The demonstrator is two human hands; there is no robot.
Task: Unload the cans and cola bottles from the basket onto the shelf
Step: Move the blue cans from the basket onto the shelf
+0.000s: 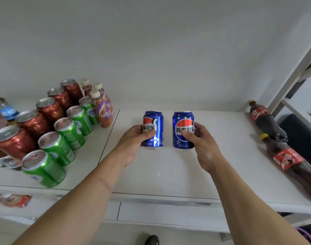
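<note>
Two bare forearms reach up from the bottom edge toward the white shelf [168,167]. The left hand [133,142] grasps a blue can [153,129], thumb across its label and fingers wrapped behind. The right hand [202,144] grasps a second blue can [183,129] the same way, thumb on the label. Both cans stand upright near the middle of the shelf, side by side with a narrow gap between them; whether their bases touch the shelf surface or hang just above it I cannot tell.

Taking the pair of blue cans as the landmark: to their left, past a seam in the shelf top, stand a row of green cans [69,133] and, farther left, a row of red cans [34,122], both rows running from the shelf's front edge back toward the wall. At the back end of these rows, left of and slightly behind the blue cans, are three small bottles with cream caps [103,110]. Well to the right of the blue cans, two cola bottles [267,121] with red labels stand at the shelf's right end, one behind the other, the nearer one with a yellow cap. Below and in front of the blue cans, under the shelf edge, a dark shoe tip [152,240] shows on the floor.
</note>
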